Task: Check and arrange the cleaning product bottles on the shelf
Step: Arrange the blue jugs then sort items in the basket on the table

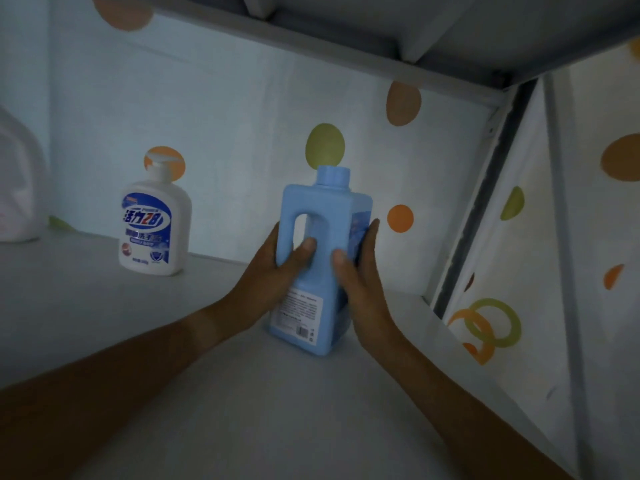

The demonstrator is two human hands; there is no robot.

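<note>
A tall blue bottle (pixel 323 216) with a built-in handle and blue cap stands on the white shelf (pixel 104 306), slightly tilted, its back label toward me. My left hand (pixel 277 271) grips its left side, thumb across the front below the handle opening. My right hand (pixel 360 282) holds its right side, with the thumb on the front and the fingers wrapped behind. A white pump bottle (pixel 156 226) with a blue label stands upright to the left, apart from my hands.
A large translucent white jug (pixel 19 188) stands at the far left edge. The shelf's back wall (pixel 242 133) is a pale cloth with coloured dots. A metal upright (pixel 485 188) and a dotted side panel close the right. Another shelf board runs overhead.
</note>
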